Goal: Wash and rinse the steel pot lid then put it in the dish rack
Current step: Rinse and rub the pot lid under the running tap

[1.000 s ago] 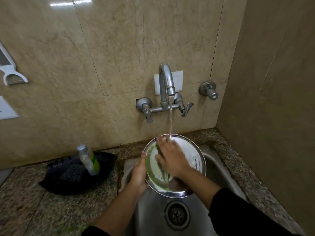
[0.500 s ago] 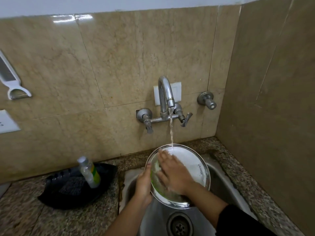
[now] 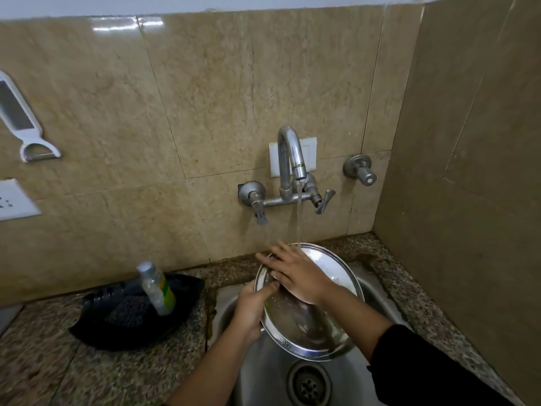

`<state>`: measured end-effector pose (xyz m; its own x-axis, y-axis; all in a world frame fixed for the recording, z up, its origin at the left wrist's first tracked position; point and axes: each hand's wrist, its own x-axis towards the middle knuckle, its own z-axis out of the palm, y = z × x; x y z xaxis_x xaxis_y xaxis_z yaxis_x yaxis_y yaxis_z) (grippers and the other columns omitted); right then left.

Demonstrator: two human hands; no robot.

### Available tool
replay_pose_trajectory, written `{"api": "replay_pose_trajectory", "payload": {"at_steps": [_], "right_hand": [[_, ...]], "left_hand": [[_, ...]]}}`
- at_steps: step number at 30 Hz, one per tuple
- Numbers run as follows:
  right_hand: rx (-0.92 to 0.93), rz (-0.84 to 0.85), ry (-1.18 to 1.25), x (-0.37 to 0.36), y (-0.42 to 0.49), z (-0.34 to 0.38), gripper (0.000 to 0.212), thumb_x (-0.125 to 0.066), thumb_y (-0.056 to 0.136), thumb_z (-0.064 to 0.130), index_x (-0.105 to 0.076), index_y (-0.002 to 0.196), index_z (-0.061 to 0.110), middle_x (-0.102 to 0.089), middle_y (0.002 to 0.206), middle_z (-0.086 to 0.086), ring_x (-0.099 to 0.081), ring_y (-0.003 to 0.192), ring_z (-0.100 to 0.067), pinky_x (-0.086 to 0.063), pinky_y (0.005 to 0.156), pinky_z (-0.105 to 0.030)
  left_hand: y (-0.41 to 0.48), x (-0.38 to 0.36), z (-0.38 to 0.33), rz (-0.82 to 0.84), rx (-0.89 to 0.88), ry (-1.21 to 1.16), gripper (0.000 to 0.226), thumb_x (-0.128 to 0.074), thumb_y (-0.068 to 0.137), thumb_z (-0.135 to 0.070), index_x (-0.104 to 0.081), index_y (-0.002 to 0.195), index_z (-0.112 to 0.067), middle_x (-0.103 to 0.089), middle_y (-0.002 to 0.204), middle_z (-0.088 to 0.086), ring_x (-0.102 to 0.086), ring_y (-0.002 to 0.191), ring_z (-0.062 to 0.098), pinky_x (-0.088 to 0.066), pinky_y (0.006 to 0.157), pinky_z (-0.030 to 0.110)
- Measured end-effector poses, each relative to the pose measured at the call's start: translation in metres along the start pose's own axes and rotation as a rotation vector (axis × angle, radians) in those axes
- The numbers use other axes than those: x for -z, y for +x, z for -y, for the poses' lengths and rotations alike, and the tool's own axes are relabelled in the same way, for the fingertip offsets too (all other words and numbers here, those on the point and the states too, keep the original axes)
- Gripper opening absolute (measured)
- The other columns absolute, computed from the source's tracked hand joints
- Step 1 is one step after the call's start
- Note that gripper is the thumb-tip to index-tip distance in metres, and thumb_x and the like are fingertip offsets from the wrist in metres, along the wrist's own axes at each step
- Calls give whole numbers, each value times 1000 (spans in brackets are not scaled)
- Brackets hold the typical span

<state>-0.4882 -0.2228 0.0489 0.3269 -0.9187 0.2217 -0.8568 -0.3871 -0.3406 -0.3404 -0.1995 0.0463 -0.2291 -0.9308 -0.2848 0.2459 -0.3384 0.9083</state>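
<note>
The round steel pot lid [image 3: 330, 323] is tilted over the steel sink [image 3: 377, 291], under a thin stream from the wall tap [image 3: 291, 159]. My left hand [image 3: 251, 312] grips the lid's left rim, thumb on the inner face. My right hand [image 3: 295, 273] lies flat on the lid's upper left part with fingers spread, under the water. The lid's surface shows water drops and little foam. A small green bit shows by my left thumb. No dish rack is in view.
A black tray [image 3: 117, 332] on the granite counter at left holds a dark scrubber and a leaning clear bottle [image 3: 156, 287] with a green-yellow label. The sink drain [image 3: 308, 385] lies below the lid. A white peeler [image 3: 26, 124] hangs on the tiled wall; a side wall stands close on the right.
The white foam and green soap on the lid have mostly rinsed away. My right hand slid up and left across the lid. The view tilted upward.
</note>
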Motion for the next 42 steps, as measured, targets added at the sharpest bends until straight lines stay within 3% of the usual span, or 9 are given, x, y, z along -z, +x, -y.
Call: {"api": "replay_pose_trajectory", "payload": {"at_steps": [3, 8, 15, 22, 24, 29, 35, 40, 42], "right_hand": [[123, 8, 123, 9, 12, 2, 34, -49, 97, 29, -58, 129, 33, -59, 134, 4, -44, 130, -14, -25, 106, -32], [-402, -145, 599, 34, 1, -38, 12, -63, 89, 29, -72, 83, 37, -69, 76, 14, -61, 75, -7, -48, 82, -36], [-11, 64, 456, 36, 15, 14, 20, -67, 86, 27, -74, 106, 24, -67, 96, 9, -64, 93, -8, -47, 85, -23], [-576, -390, 922, 36, -1, -35, 15, -64, 89, 11, -72, 101, 11, -71, 93, -7, -67, 82, -18, -49, 83, -34], [-491, -296, 863, 36, 5, -26, 20, -64, 89, 12, -71, 106, 6, -72, 101, -10, -68, 90, -28, -50, 87, -39], [-172, 90, 617, 35, 23, 11, 14, -74, 81, 17, -75, 92, 7, -75, 92, -9, -66, 85, -12, -51, 81, -27], [-533, -298, 903, 35, 7, -37, 7, -74, 81, 18, -74, 73, 19, -70, 71, 1, -63, 66, -9, -50, 72, -30], [-267, -17, 623, 33, 23, -3, 9, -73, 81, 27, -77, 87, 21, -71, 74, 18, -64, 75, 0, -49, 76, -25], [-252, -46, 644, 38, 25, -3, 9, -77, 78, 23, -76, 85, 18, -74, 80, 9, -68, 81, -8, -52, 78, -29]], "left_hand": [[0, 1, -4, 14, -57, 97, 17, -59, 85, 5, -70, 91, -7, -75, 78, 10, -70, 71, 22, -56, 63, 27], [-9, 10, -10, 17, -58, 102, 15, -64, 84, 0, -70, 97, -4, -75, 78, 7, -72, 64, 16, -56, 57, 24], [0, 7, -18, 70, -138, 277, 14, -62, 87, -3, -72, 92, -11, -72, 88, 14, -67, 78, 25, -53, 64, 23], [1, 23, -13, 13, -54, 87, 18, -65, 86, -15, -71, 102, -7, -76, 95, 12, -72, 87, 26, -56, 75, 33], [8, 23, -21, 93, 53, 171, 25, -68, 83, -15, -70, 106, -4, -75, 96, 13, -72, 88, 27, -55, 76, 32], [21, 13, -32, 233, 37, 306, 16, -65, 83, -4, -72, 97, -5, -75, 89, 13, -71, 78, 23, -55, 71, 28], [17, 22, -25, 79, 57, 143, 17, -63, 87, -8, -71, 101, -4, -75, 87, 13, -71, 76, 25, -56, 67, 30], [22, 9, -39, 228, 114, 302, 21, -65, 83, -5, -71, 103, -4, -73, 100, 20, -70, 87, 31, -55, 82, 38], [22, 7, -36, 210, 71, 265, 22, -65, 83, -4, -70, 104, -2, -72, 100, 22, -70, 85, 30, -56, 79, 36]]}}
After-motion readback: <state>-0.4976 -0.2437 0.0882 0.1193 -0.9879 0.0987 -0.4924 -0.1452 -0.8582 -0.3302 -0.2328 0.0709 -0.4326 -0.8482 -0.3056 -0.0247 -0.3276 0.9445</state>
